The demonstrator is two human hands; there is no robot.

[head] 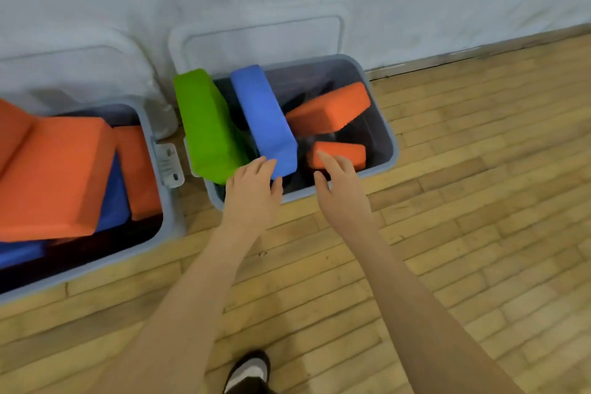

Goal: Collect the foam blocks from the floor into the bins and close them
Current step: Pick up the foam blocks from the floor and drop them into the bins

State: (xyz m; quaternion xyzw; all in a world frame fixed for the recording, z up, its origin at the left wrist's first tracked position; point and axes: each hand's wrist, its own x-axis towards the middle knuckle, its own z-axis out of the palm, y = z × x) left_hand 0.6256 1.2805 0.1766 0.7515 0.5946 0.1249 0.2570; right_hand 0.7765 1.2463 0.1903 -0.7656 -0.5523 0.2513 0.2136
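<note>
Two grey bins stand against the white wall. The right bin (382,125) holds a green block (208,125), a blue block (265,118) and two orange blocks (332,109), all standing high and tilted. My left hand (252,192) is spread over the bin's near rim, fingertips touching the blue block's lower end. My right hand (339,189) hovers with fingers apart, its fingertips at the smaller orange block (347,155). The left bin (160,150) is heaped with large orange blocks (54,176) over blue ones (112,201).
Each bin's pale lid (262,38) leans upright against the wall behind it. A latch (168,163) sticks out of the left bin's side into the narrow gap between the bins. Wooden floor (447,201) stretches to the right. My shoe (251,373) is at the bottom.
</note>
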